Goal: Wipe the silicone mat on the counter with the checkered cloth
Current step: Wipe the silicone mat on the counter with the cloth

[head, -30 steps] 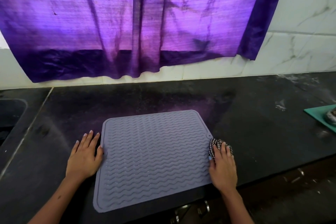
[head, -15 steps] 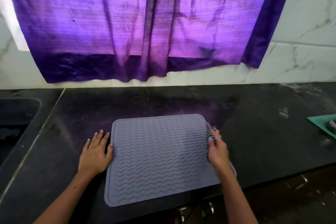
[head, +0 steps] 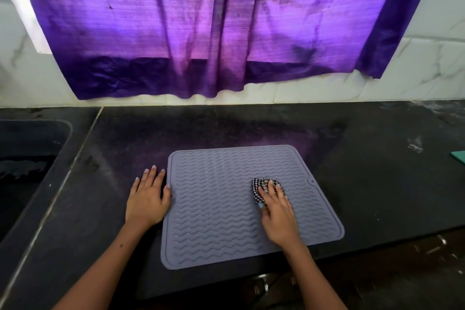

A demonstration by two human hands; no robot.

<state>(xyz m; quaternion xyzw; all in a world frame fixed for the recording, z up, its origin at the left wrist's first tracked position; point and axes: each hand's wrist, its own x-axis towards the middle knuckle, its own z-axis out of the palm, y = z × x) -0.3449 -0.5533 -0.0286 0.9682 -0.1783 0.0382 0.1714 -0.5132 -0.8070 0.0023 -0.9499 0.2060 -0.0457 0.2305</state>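
Grey wavy-ribbed silicone mat point(head: 221, 209) flat on black stone counter point(head: 377, 184). Right hand point(head: 276, 211) on mat's right half, fingers pressing bunched black-and-white checkered cloth point(head: 261, 190). Left hand point(head: 147, 199) flat, fingers spread, at mat's left edge.

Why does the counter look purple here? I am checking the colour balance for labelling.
Head view: daylight comes through the purple curtain, backlit and bright, casting a violet tint on the dark stone counter behind the grey wavy-ribbed silicone mat. The wide lens bows the counter edges. The right hand on the black-and-white checkered cloth looks slightly soft.
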